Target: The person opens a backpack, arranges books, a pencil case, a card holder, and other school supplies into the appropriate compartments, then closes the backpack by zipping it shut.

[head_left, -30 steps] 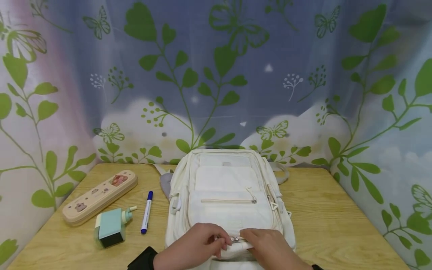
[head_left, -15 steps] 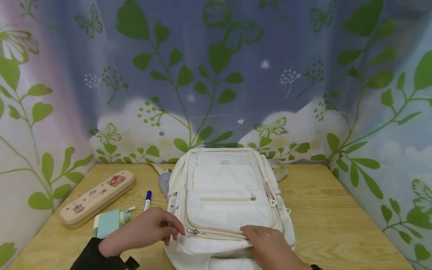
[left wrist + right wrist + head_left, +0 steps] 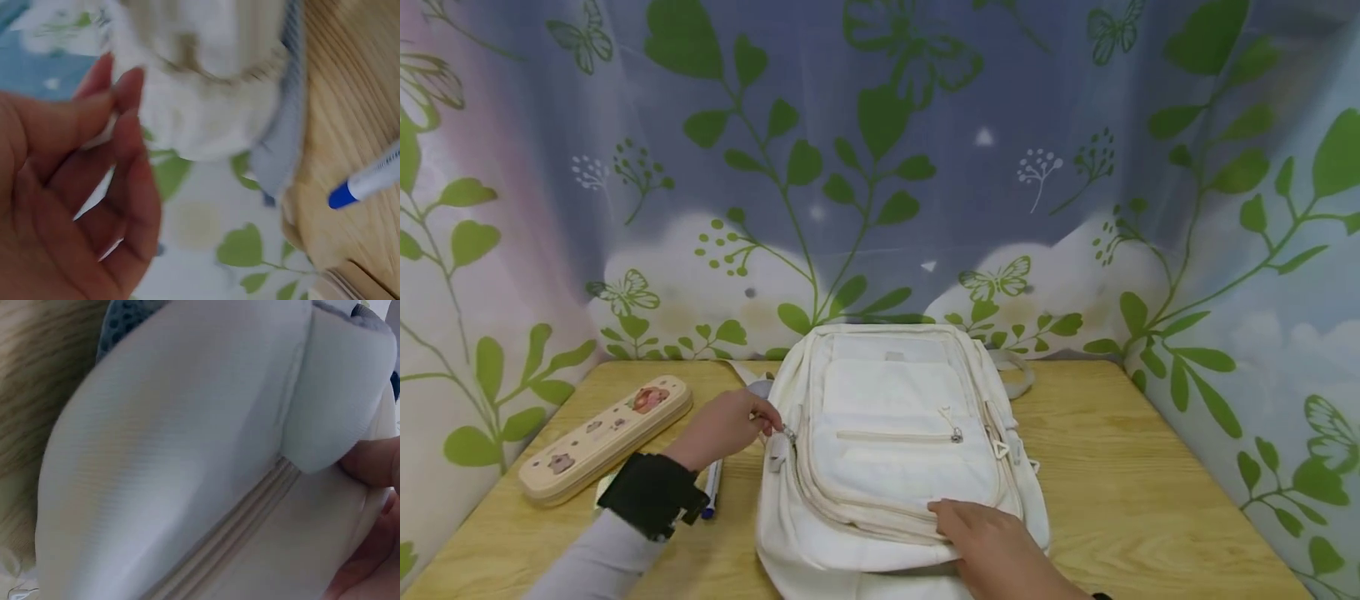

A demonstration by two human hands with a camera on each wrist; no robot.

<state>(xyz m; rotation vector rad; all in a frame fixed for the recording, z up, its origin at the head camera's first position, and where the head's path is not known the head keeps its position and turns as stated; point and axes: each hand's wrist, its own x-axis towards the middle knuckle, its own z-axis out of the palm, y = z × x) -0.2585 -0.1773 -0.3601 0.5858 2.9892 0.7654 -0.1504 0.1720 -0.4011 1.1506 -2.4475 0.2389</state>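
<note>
Wooden bench [image 3: 1105, 475], white backpack [image 3: 887, 387] upon it

Right hand [image 3: 996, 542] grips the backpack's lower edge; a blue-capped marker [image 3: 713, 483] lies left of it; left hand [image 3: 726, 425] pinches a zip pull [image 3: 789, 433] at the backpack's left side; pencil case [image 3: 606, 437] farther left; leafy curtain [image 3: 955, 208] behind.

From my remote station I see a soft, off-white fabric backpack [image 3: 156, 456] filling most of the view. At the right edge, the right hand [image 3: 378, 540] grips its cloth, thumb on the surface. Parallel cream zip bands [image 3: 231, 534] run diagonally. Blue-grey dimpled mesh [image 3: 128, 319] shows beside the wood-grained tabletop [image 3: 44, 362].
</note>
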